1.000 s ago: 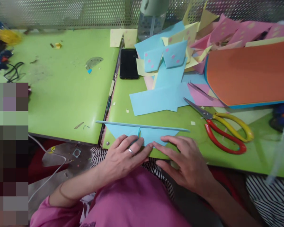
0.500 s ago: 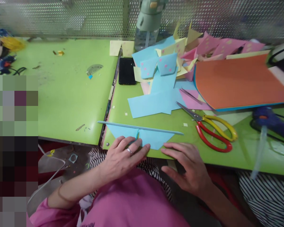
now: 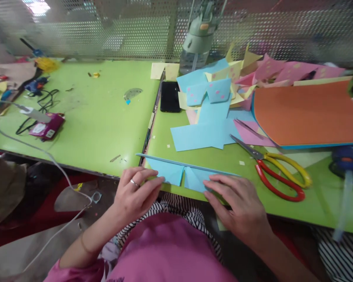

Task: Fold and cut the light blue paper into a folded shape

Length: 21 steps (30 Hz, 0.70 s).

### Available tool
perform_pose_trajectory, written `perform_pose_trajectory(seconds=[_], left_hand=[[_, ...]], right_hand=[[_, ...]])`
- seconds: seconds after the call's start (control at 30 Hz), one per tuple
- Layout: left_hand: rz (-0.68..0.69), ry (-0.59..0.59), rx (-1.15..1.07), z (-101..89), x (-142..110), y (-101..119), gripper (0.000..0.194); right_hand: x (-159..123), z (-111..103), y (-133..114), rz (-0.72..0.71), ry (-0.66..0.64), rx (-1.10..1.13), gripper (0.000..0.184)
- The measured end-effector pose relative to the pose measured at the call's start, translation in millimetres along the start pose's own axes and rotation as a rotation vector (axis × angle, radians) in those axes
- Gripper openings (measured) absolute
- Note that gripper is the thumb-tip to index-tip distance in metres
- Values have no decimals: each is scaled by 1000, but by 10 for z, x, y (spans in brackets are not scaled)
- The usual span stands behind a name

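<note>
Shifted toward nine o'clock since the earlier frame, the left hand (image 3: 137, 192) is off the middle of the folded blue paper (image 3: 169, 173), whose central slit lies uncovered. Taking that paper as the clock's centre, the green tabletop (image 3: 97, 135) is most open at ten, beyond a dark seam (image 3: 149, 135); its near edge runs close by at six, leaving little room there. Orange sheets (image 3: 306, 113) fill two o'clock, beside heaped paper pieces (image 3: 219, 92). From four o'clock the right hand (image 3: 239, 203) reaches the folded paper's right end. Both hands are loosely curved, unclenched, fingertips at the paper; whether either pinches it, I cannot tell. Along the tabletop's front, the paper's long straight far edge crosses the seam. A flat blue strip (image 3: 194, 137) sits at one, a narrow green gap between. Scissors (image 3: 260, 156) rest at three, clear of the right hand. Near twelve lies a black phone (image 3: 170, 96).
</note>
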<state>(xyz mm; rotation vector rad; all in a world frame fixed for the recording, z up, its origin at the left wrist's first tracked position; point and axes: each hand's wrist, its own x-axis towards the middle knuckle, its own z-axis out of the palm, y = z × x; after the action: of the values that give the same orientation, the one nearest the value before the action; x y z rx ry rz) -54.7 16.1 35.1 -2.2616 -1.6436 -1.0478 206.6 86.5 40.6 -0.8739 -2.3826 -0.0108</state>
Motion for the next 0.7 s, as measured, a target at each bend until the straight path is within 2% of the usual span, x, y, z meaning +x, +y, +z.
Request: perform_pose_trajectory(seconds=[0.13,0.27,0.4,0.47,0.6,0.7], left_hand=[[57,-43,-11,86,-35,63,27],[51,-22,14,178,109,72,34],[20,-131,80,291,275,86,38],[11,-185,76,336,304,97,33],[-5,-214,3,370,305,95,14],[-9,-236,-42,370,317,84,13]], right_hand=[[19,29,-18,-13,-40,-14,17],[104,62,19,45,-23,-123,25],[194,141,21,50,-82,-219,33],[199,178,18,45,-99,-218,29],[170,198,5,42,-102,-164,17],[163,190,-67,17,-56,-128,13]])
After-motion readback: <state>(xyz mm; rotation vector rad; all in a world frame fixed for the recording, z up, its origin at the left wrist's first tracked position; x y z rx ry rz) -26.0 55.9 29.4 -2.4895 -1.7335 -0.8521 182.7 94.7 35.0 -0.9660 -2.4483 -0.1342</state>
